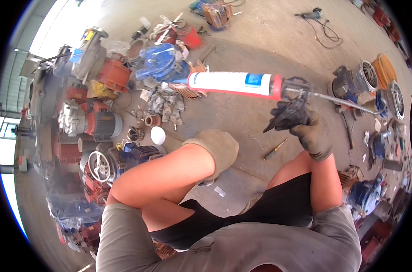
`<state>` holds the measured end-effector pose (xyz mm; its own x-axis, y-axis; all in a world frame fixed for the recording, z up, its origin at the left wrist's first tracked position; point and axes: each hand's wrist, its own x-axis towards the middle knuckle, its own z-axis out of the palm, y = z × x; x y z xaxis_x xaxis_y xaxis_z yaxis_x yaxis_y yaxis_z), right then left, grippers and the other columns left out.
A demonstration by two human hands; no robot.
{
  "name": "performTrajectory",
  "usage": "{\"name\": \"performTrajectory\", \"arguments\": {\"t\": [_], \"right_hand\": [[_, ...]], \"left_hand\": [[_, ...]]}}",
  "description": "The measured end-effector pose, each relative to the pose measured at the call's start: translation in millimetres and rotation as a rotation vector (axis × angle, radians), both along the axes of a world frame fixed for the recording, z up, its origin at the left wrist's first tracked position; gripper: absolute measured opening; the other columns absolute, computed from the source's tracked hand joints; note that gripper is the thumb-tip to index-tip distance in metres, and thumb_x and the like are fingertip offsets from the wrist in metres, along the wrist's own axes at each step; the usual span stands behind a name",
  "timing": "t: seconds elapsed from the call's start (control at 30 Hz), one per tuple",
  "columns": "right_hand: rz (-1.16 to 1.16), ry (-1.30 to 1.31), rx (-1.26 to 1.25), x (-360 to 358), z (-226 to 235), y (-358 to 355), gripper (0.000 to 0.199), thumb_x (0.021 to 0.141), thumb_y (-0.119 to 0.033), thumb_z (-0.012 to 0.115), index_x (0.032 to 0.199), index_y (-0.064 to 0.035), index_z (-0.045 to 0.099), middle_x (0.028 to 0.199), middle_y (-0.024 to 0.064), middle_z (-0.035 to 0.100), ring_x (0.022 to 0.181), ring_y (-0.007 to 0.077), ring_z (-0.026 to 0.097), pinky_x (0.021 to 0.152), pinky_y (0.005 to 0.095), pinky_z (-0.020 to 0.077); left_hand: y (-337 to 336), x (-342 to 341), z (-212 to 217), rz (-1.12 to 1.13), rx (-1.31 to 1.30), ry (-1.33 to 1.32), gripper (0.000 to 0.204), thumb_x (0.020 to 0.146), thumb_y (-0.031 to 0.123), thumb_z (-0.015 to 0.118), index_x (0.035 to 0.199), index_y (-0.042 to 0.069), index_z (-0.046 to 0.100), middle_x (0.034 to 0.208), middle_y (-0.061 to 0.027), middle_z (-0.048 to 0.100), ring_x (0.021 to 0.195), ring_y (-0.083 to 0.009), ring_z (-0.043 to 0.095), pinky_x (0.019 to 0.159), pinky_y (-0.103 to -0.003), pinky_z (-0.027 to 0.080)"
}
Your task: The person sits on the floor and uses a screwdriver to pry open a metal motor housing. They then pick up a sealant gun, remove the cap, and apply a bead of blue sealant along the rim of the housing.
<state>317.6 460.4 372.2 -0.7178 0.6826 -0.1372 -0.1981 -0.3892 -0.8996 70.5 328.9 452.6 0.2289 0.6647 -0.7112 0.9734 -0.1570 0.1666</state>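
Observation:
My right hand [308,127], in a brown glove with black-coated fingers, is wrapped round the handle of a caulking gun [298,88]. A white sealant cartridge [231,82] with a blue label patch lies in its red frame. The gun is held nearly level, front end to the left, and its metal rod [342,102] sticks out to the right. My left hand [217,143], in a brown glove, is over my left leg, well below the cartridge and apart from it. Its fingers are hidden from view.
A blue pump housing [160,61] stands beyond the gun's front end. Motors [107,126] and red machine parts crowd the left. A screwdriver [276,149] and a white lid [158,135] lie on the floor. An angle grinder [311,14] is far back; fan-covered motors [367,75] stand right.

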Motion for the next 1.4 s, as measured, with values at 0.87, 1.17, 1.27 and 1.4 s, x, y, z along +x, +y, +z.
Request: {"name": "performTrajectory", "arguments": {"t": [0.87, 1.17, 1.27, 1.4], "right_hand": [[-0.354, -0.227, -0.058, -38, -43, 7, 0.053, 0.083, 0.005, 0.056, 0.136, 0.0036, 0.066, 0.132, 0.0255, 0.073, 0.114, 0.0359, 0.073, 0.097, 0.0437, 0.0601], [-0.450, -0.304, 0.018, -23, -42, 0, 0.041, 0.090, 0.001, 0.057, 0.130, 0.0005, 0.069, 0.128, 0.0249, 0.073, 0.105, 0.0345, 0.074, 0.090, 0.0434, 0.0605], [-0.397, -0.275, 0.054, -26, -56, 4, 0.038, 0.092, 0.000, 0.058, 0.128, -0.0006, 0.070, 0.126, 0.0246, 0.074, 0.102, 0.0341, 0.074, 0.088, 0.0433, 0.0607], [-0.171, -0.157, -0.062, -26, -66, 31, 0.082, 0.083, 0.004, 0.051, 0.164, 0.0076, 0.038, 0.162, 0.0306, 0.052, 0.146, 0.0461, 0.057, 0.120, 0.0588, 0.0494]], "left_hand": [[8, -82, 11, -0.210, 0.208, -0.574, 0.032, 0.088, 0.019, 0.071, 0.111, -0.002, 0.071, 0.096, -0.0189, 0.078, 0.092, -0.0337, 0.079, 0.077, -0.043, 0.062], [24, -75, -9, -0.268, 0.123, -0.621, 0.031, 0.090, 0.023, 0.070, 0.109, -0.001, 0.075, 0.097, -0.0187, 0.079, 0.092, -0.0338, 0.079, 0.079, -0.044, 0.063], [23, -61, -13, -0.285, 0.105, -0.593, 0.031, 0.091, 0.025, 0.069, 0.109, 0.000, 0.076, 0.098, -0.0186, 0.080, 0.093, -0.0338, 0.079, 0.079, -0.045, 0.063], [33, -46, -21, -0.348, 0.059, -0.566, 0.032, 0.092, 0.026, 0.069, 0.108, 0.001, 0.078, 0.098, -0.0185, 0.080, 0.093, -0.0339, 0.079, 0.080, -0.045, 0.063]]}}
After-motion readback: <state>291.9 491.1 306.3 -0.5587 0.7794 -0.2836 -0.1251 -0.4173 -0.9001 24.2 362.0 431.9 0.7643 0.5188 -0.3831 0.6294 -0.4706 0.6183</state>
